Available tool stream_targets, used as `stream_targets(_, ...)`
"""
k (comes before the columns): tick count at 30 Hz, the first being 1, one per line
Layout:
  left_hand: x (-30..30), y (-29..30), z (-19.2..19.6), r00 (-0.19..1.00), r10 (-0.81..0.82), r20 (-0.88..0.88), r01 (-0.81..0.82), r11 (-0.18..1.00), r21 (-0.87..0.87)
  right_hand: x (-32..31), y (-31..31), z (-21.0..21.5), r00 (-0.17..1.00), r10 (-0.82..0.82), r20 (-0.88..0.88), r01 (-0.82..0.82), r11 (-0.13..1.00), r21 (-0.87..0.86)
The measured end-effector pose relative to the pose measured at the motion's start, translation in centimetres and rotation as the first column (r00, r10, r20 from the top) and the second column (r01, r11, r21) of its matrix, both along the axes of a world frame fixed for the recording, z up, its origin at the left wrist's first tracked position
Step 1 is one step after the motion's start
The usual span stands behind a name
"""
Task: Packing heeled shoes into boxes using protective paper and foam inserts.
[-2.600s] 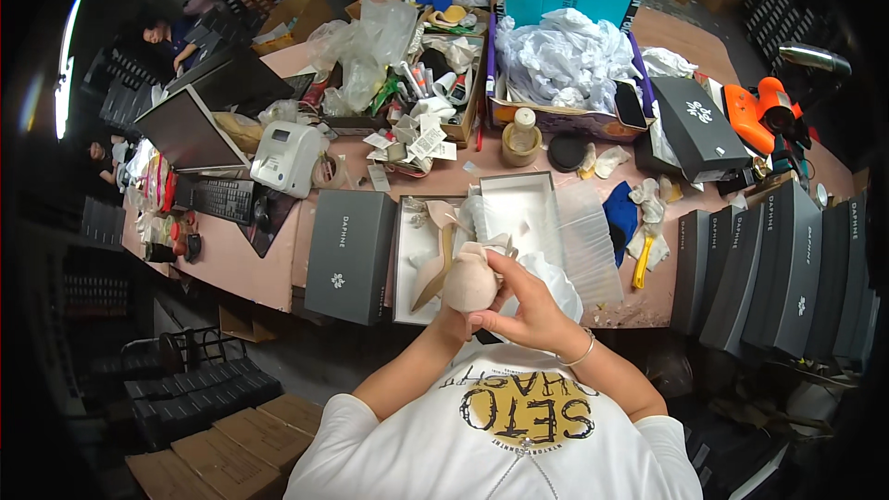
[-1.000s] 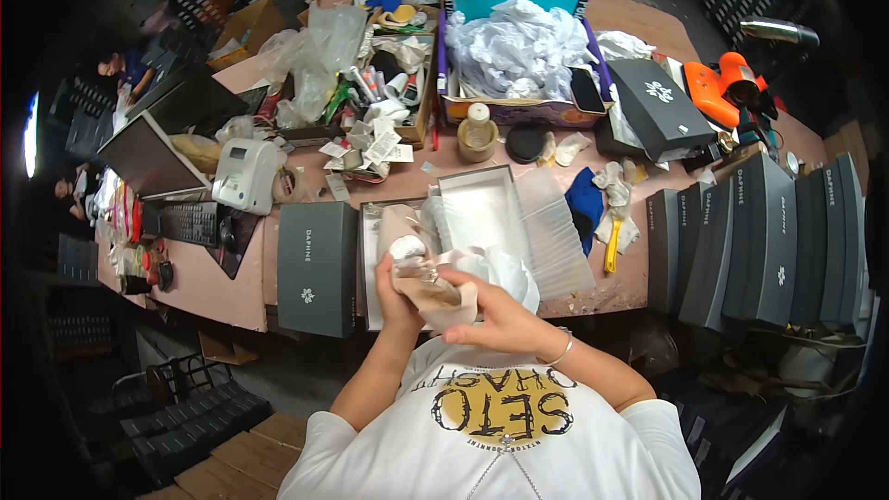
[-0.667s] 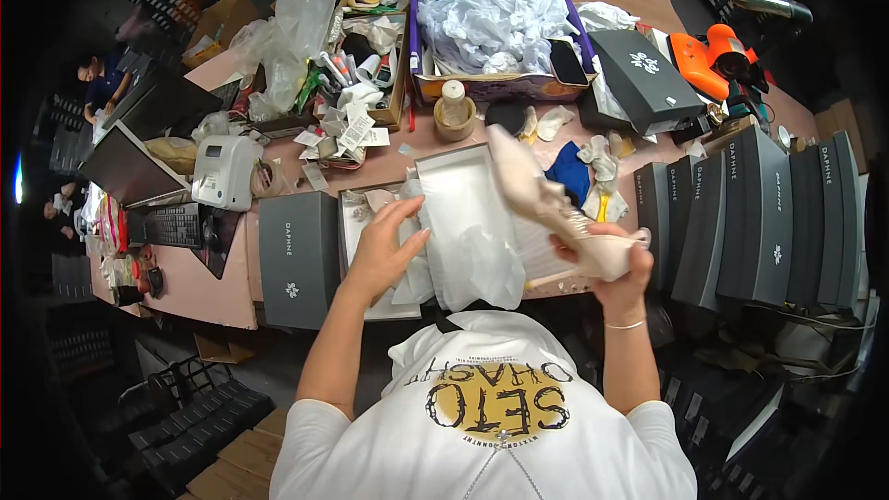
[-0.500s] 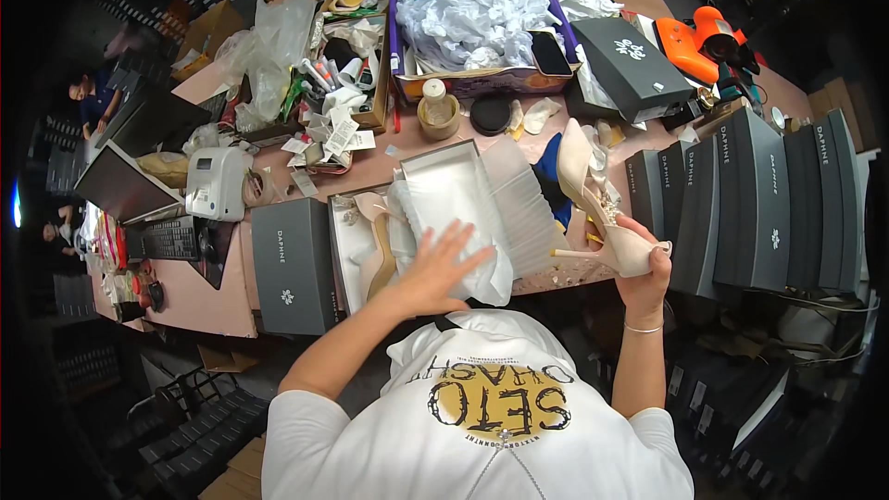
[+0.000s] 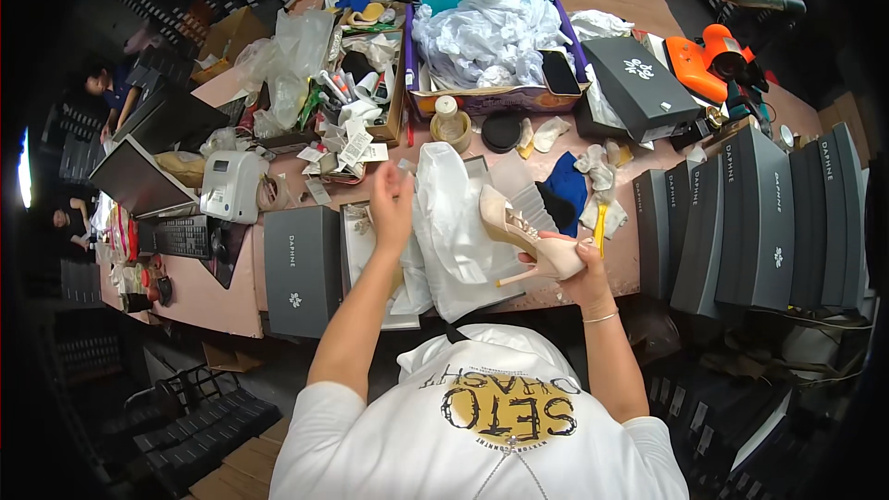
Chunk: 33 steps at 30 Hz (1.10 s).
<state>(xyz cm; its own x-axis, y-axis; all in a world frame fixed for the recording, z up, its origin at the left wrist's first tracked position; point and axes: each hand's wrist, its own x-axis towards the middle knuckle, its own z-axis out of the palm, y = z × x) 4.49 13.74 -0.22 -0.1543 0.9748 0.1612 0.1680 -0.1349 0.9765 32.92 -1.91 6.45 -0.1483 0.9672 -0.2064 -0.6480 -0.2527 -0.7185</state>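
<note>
My right hand [image 5: 585, 280] grips a beige high-heeled shoe [image 5: 505, 220] by its toe end. The shoe's thin heel points left, and small decorations show along its strap. My left hand [image 5: 393, 208] is raised over the left edge of the white tissue paper [image 5: 446, 213], its fingers loosely bent, somewhat blurred, with nothing seen in them. The tissue stands up in a long fold across an open shoebox [image 5: 400, 322]. My left forearm covers much of the box's left part, and the shoe inside is mostly hidden.
Grey shoeboxes stand upright in a row [image 5: 722, 222] at right; another closed grey box [image 5: 301, 268] is at left. A blue cloth [image 5: 567, 187] and a yellow strip [image 5: 600, 230] lie beyond the right hand. Farther back are a carton of crumpled paper [image 5: 495, 37], a jar [image 5: 450, 125] and tags [image 5: 354, 145].
My left hand has moved left and away from the tissue, which is now folded up over the box. My right hand has brought the shoe lower and to the left, tilting it flatter.
</note>
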Motion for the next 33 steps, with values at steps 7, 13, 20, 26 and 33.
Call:
stream_targets(7, 5.5, -12.3, 3.0, 0.524, -0.159, -0.837, 0.36, 0.932, 0.049, -0.4, -0.2, -1.1, 0.983, -0.082, -0.164, 0.051, 0.981, -0.185)
stream_targets(13, 3.8, -6.6, 1.0, 0.879, -0.201, -0.432, 0.216, 0.976, -0.013, 5.0, -3.3, 3.3, 0.998, 0.056, 0.021, -0.057, 0.997, 0.057)
stream_targets(20, 5.9, -5.4, 6.8, 0.954, 0.024, 0.298, 0.008, 0.994, -0.108, 1.0, -4.2, 6.2, 0.984, 0.17, 0.047, -0.175, 0.976, 0.13)
stream_targets(26, 0.5, -11.2, 2.0, 0.923, -0.18, -0.34, 0.177, 0.983, -0.042, -0.3, -2.5, 4.8, 0.991, 0.106, 0.078, -0.107, 0.994, 0.007)
stream_targets(33, 3.7, -5.9, 8.0, 0.836, -0.413, -0.363, 0.409, 0.908, -0.09, -1.9, -2.2, 1.1, 0.828, -0.153, -0.539, 0.021, 0.97, -0.243)
